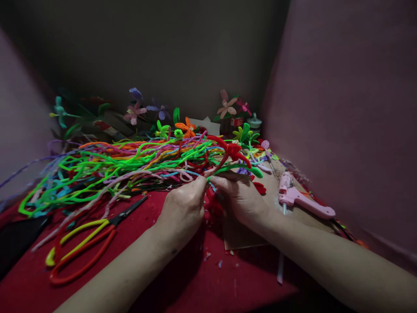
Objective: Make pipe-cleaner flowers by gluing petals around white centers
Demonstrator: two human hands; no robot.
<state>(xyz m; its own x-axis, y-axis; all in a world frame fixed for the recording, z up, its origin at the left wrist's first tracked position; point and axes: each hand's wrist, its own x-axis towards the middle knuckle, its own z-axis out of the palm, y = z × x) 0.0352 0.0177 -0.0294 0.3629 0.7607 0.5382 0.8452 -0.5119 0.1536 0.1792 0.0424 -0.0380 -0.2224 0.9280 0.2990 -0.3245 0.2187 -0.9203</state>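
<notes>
Over the red cloth (208,284), just in front of the pile of fuzzy wires (130,161), the left hand (185,204) and the right hand (243,199) meet, both pinched closed below the red flower (233,151) and the green leaf (256,172), on the green stem end (209,178). For a firm join, one hand should likely steady this end while the other twists evenly, keeping pressure off the flower.

No lettering or numbers can be read.
</notes>
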